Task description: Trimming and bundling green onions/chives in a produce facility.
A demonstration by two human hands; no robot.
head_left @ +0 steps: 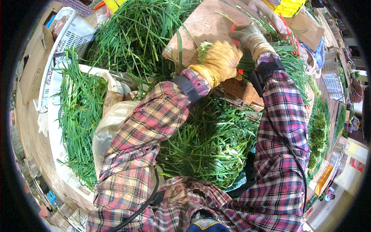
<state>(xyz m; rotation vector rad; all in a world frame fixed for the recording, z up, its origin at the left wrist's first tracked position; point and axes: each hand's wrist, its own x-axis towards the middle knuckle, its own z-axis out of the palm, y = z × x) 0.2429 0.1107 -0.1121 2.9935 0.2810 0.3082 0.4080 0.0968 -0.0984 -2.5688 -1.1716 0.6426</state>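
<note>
My left hand [222,62], in a yellow glove, is closed around a bunch of green leafy stalks, like garlic chives. Their pale cut ends [204,50] poke out beside the thumb side, and the rest of the bunch is hidden by the glove. Close by, my right hand [251,38], in a soiled pale glove, has its fingers drawn together over a wooden board [197,31]. A bit of red band [233,27] shows at its fingertips; whether they grip it is hidden. Another red piece [240,72] appears just below the left glove.
Loose green stalks fill a heap [139,31] beyond the board, a white crate [58,139] at left and a pile [208,139] between my arms. Red bands [288,33] hang at the right. A white basket [77,38] stands far left; tied bundles [319,131] lie right.
</note>
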